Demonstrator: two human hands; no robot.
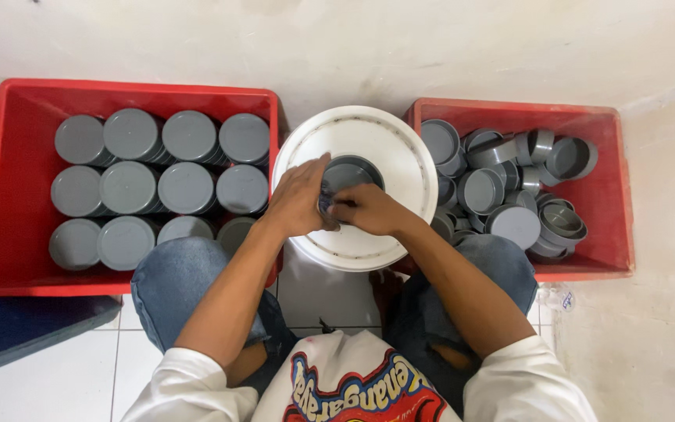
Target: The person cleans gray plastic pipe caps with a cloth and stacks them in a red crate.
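Observation:
A grey round plastic cap [351, 173] rests on top of an upturned white bucket [376, 141] between my knees. My left hand [298, 199] grips the cap's left side, fingers curled over its rim. My right hand [369, 209] presses on the cap's near edge with closed fingers, touching my left hand. The lower part of the cap is hidden under both hands.
On the left, a red crate [17, 172] holds several stacked grey caps in neat rows. A second red crate [611, 227] on the right holds several loose grey caps lying in a jumble. White wall behind, white floor tiles below, a dark blue mat [9, 328] at lower left.

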